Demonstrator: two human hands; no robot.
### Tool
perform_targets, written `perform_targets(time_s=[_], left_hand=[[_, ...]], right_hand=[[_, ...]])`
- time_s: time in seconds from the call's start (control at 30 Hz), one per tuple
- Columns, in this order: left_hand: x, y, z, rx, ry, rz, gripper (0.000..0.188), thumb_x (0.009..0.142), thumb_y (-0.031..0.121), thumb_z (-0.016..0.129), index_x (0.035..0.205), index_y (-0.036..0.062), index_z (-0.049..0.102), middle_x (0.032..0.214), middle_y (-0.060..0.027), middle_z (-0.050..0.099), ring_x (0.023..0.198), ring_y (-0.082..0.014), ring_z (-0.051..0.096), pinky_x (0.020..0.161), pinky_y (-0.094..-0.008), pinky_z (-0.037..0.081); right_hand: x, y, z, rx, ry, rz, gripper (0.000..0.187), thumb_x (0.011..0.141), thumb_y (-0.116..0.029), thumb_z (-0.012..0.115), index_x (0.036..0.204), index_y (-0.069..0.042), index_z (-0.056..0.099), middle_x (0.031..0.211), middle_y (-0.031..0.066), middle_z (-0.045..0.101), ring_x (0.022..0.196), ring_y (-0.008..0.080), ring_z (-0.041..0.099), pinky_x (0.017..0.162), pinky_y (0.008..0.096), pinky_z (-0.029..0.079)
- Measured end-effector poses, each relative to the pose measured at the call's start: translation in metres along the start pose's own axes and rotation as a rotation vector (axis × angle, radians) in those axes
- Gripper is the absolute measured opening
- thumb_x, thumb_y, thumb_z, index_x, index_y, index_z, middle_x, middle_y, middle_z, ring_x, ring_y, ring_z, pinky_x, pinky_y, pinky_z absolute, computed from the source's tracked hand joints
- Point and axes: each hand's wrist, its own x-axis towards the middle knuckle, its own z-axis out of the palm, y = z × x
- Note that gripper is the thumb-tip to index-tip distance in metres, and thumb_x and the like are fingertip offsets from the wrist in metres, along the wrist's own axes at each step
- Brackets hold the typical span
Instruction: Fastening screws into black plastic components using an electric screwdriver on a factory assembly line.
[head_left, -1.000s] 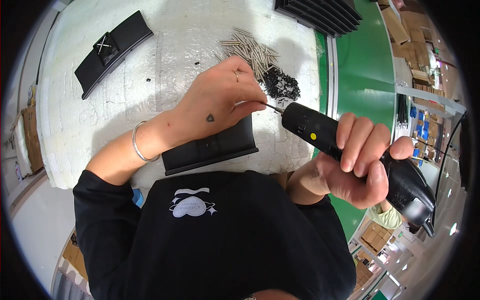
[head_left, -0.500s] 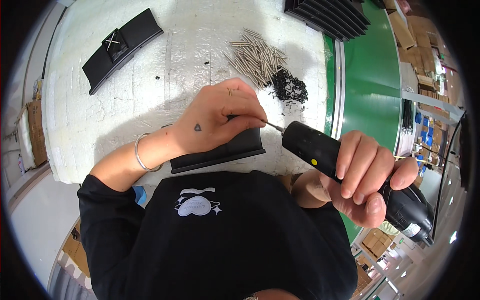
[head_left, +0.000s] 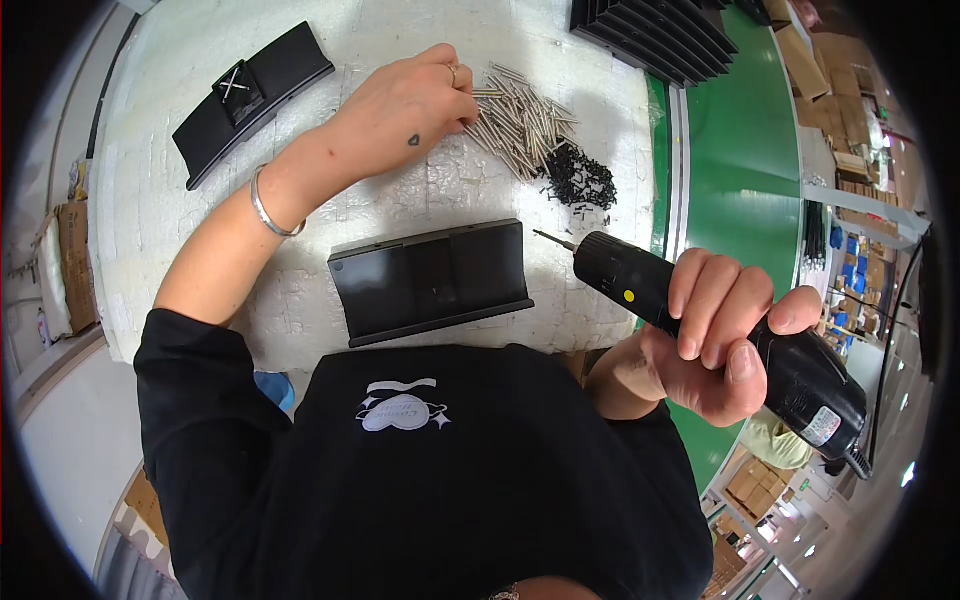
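My left hand [head_left: 415, 112] reaches to the left edge of a pile of thin silver metal rods [head_left: 522, 122]. Its fingers are curled together, and what they pinch, if anything, is hidden. A heap of small black screws [head_left: 582, 180] touches the pile's near right side. In my right hand [head_left: 722, 335] is a black electric screwdriver [head_left: 622, 280], held on a slant with its thin bit pointing up and left over the table. Between my arms, close to my body, a curved black panel [head_left: 432, 282] lies on the white padded surface [head_left: 300, 335].
At the far left lies another curved black panel [head_left: 295, 78], with a few silver rods crossed in its square middle recess. Several finned black pieces [head_left: 655, 42] are stacked at the back right. A green surface [head_left: 735, 170] runs along the right, with cardboard boxes [head_left: 850, 110] beyond.
My left hand has moved up and away from the screwdriver's tip to the rod pile, uncovering the near panel. The screwdriver stays nearly in place. The far-left panel has shifted slightly right and down.
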Motion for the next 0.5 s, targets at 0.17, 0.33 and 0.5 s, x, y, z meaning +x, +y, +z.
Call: perform_targets(time_s=[0.17,0.33,0.5], left_hand=[[-0.012,0.017,-0.020,-0.010,0.014,-0.041,0.014,0.074,0.008,0.073,0.087,0.0072,0.068,0.083,-0.0029,0.063,0.089,-0.0214,0.059,0.073,-0.0335,0.051],[-0.056,0.060,-0.039,-0.208,0.185,-0.152,0.014,0.072,0.007,0.074,0.084,0.0077,0.067,0.072,-0.0026,0.062,0.075,-0.0234,0.059,0.062,-0.0334,0.050],[-0.099,0.094,-0.034,-0.322,0.264,-0.342,0.018,0.064,0.000,0.077,0.079,0.0064,0.071,0.070,-0.0026,0.062,0.069,-0.0212,0.059,0.060,-0.0311,0.050]], right_hand=[[-0.001,0.001,0.000,0.008,0.014,0.017,0.025,0.080,-0.010,0.050,0.104,-0.010,0.043,0.062,-0.0034,0.045,0.052,0.0081,0.045,0.060,0.0279,0.039],[0.000,0.001,0.009,0.017,-0.045,0.036,0.029,0.077,-0.008,0.052,0.105,-0.011,0.044,0.062,-0.0046,0.048,0.052,0.0072,0.047,0.057,0.0248,0.038],[-0.006,0.029,0.035,0.107,-0.099,0.036,0.033,0.078,-0.007,0.062,0.106,-0.013,0.046,0.063,-0.0043,0.053,0.049,0.0072,0.050,0.049,0.0198,0.041]])
